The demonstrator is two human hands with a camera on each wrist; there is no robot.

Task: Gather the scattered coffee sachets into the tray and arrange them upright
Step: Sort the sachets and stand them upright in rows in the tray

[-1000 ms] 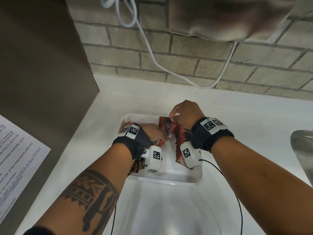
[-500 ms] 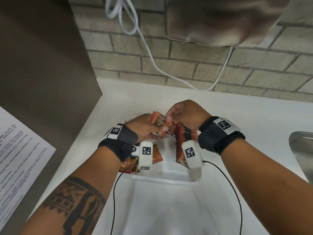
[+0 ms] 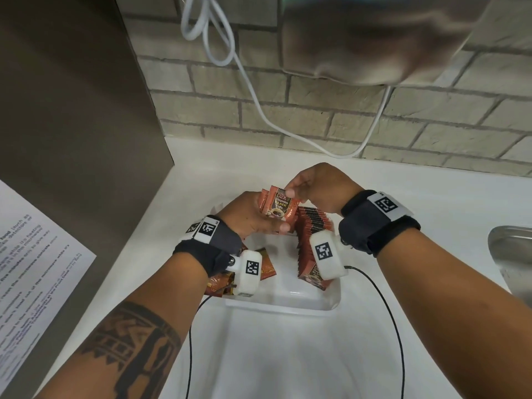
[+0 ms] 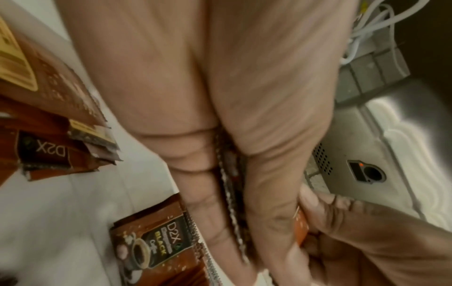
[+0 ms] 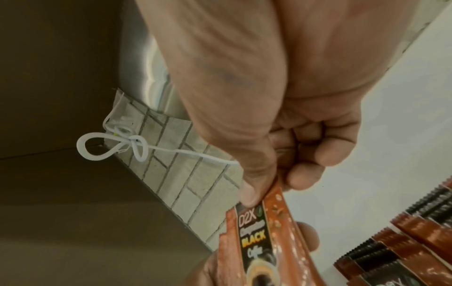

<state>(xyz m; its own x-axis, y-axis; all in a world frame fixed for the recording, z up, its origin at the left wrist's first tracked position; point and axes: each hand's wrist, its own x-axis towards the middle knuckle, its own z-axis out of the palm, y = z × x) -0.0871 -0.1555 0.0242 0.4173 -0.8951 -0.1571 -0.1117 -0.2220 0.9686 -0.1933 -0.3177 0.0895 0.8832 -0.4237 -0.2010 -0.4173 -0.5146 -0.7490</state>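
Note:
A small stack of orange-brown coffee sachets (image 3: 278,207) is held above the white tray (image 3: 290,305). My left hand (image 3: 253,216) grips the stack from below, thumb across its front. My right hand (image 3: 312,190) pinches the top corner of the front sachet (image 5: 254,232) between thumb and forefinger. A row of sachets (image 3: 312,231) stands upright along the tray's right side. More sachets (image 3: 267,264) lie flat at the tray's left, partly hidden by my left wrist; they show as loose sachets (image 4: 56,139) in the left wrist view.
A brown cabinet side (image 3: 72,139) with a printed sheet (image 3: 31,269) rises at the left. A brick wall (image 3: 316,116) with a hanging white cable (image 3: 259,110) stands behind. A steel sink edge (image 3: 515,254) lies at the right. White counter (image 3: 288,364) spreads in front.
Both hands have lifted from inside the tray, bringing a stack of sachets up with them. The front sachet now faces the head camera, my right thumb on its top corner.

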